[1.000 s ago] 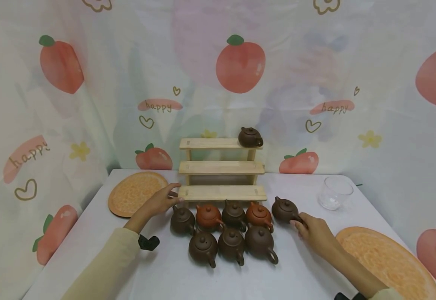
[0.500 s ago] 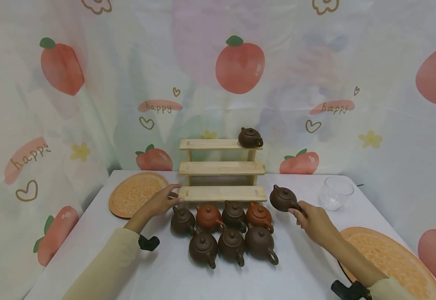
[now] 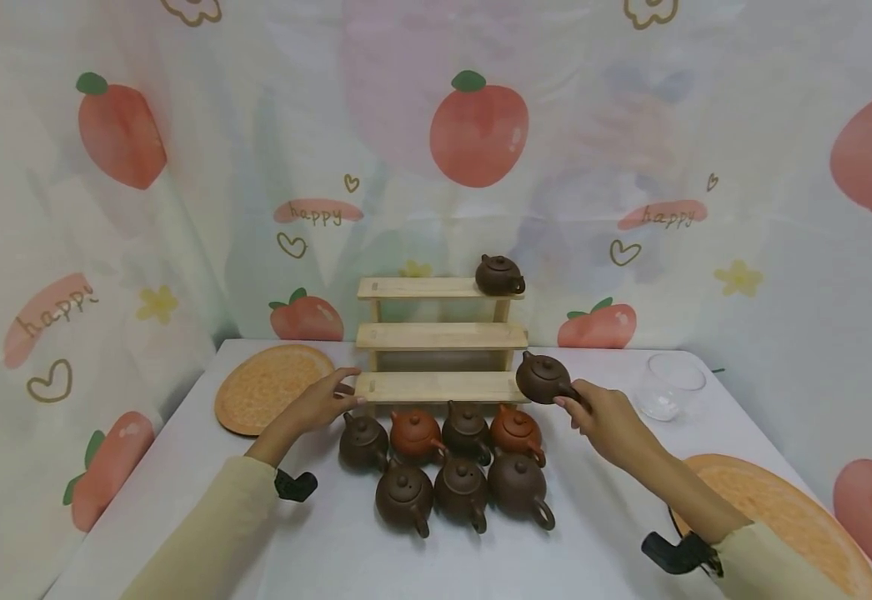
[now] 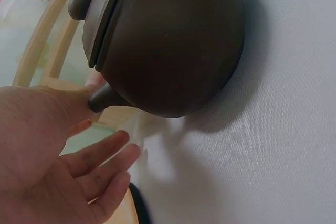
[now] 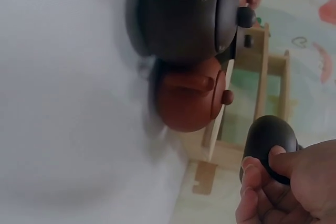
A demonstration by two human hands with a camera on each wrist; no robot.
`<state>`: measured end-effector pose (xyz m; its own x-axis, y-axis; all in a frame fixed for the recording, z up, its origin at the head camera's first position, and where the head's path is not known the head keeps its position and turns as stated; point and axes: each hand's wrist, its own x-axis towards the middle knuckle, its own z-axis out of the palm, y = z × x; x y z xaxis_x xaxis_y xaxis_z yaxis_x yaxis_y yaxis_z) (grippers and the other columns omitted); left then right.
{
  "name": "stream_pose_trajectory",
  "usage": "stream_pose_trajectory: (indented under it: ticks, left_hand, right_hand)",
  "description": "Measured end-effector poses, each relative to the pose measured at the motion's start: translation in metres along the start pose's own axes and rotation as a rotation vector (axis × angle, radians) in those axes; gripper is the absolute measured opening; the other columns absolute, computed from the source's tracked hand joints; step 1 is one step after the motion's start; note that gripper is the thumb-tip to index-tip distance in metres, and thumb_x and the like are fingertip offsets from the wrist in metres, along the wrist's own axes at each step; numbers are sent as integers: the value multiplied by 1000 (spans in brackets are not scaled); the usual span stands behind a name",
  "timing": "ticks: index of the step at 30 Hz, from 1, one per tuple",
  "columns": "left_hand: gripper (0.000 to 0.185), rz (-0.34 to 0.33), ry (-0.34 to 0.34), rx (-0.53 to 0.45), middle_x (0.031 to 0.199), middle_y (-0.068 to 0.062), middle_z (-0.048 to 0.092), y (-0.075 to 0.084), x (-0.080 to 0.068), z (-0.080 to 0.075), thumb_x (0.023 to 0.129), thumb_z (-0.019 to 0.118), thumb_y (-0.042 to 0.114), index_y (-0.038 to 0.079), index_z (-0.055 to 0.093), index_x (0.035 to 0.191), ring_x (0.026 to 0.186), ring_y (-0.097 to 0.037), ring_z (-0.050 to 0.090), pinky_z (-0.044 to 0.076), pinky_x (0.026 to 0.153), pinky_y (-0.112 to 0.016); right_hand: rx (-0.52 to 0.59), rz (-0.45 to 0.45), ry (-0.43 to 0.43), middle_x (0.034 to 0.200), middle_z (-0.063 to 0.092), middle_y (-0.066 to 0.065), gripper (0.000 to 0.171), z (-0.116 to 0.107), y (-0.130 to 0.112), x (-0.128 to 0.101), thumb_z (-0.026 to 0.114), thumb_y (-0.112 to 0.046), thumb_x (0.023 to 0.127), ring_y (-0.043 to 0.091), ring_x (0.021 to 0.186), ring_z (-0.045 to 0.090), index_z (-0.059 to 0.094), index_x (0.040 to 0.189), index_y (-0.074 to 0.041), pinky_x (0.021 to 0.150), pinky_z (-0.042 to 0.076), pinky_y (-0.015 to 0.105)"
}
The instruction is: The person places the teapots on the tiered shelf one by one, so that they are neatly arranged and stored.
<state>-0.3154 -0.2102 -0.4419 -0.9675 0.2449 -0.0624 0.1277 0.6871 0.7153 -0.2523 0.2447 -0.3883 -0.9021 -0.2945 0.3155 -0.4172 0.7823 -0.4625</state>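
My right hand (image 3: 601, 417) grips a dark brown teapot (image 3: 543, 378) by its handle and holds it in the air at the right end of the lowest step of a three-step wooden shelf (image 3: 439, 336). In the right wrist view my fingers (image 5: 262, 192) curl round that teapot (image 5: 268, 141). My left hand (image 3: 323, 400) rests with straight fingers on the left end of the lowest step. Several brown and red-orange teapots (image 3: 451, 467) stand in two rows in front of the shelf. One more dark teapot (image 3: 499, 275) sits on the top step.
A white table (image 3: 181, 483) bears an orange round mat (image 3: 271, 387) at the back left and another (image 3: 781, 517) at the front right. A clear glass cup (image 3: 669, 385) stands at the back right. A fruit-printed curtain hangs behind.
My right hand has lifted the dark teapot off the table and carried it up and left to the lowest step's right end. My left hand has stayed on the shelf.
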Motion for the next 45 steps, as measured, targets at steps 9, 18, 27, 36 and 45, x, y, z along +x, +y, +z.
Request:
stream_pose_trajectory:
  ticks: [9,18,27,36,45]
  left_hand:
    - [60,-2,3,8,142,-31,61,1,1,1,107,66,28,7,42,157,132,-47,60,50,105,-61]
    - [59,-14,1,1,141,-30,62,2,0,1,107,66,28,8,42,157,131,-46,61,51,104,-60]
    - [58,12,4,-10,139,-31,63,-1,1,1,106,67,25,6,44,156,130,-46,62,51,103,-60]
    - [59,21,7,-17,138,-31,64,-4,3,1,106,67,25,5,43,157,130,-46,62,51,104,-59]
    - [57,26,14,-22,137,-31,65,-4,4,1,106,67,24,5,44,155,129,-45,63,53,102,-57]
  right_hand:
    - [21,-23,-28,68,61,-3,15,3,-20,18,66,-16,106,12,62,53,63,95,-6,55,43,27]
    - [34,-71,-29,66,59,-3,15,11,-37,41,67,-14,105,13,60,51,63,93,-5,56,42,28]
    - [24,-130,-17,69,65,6,22,18,-52,69,65,-16,107,13,60,55,60,87,-8,60,45,31]
    - [5,-108,-17,64,51,5,29,19,-65,112,63,-18,108,17,56,48,56,83,-5,59,39,34]
    - [10,-87,9,71,62,10,28,16,-78,147,59,-19,110,22,59,56,58,86,-4,62,44,36]
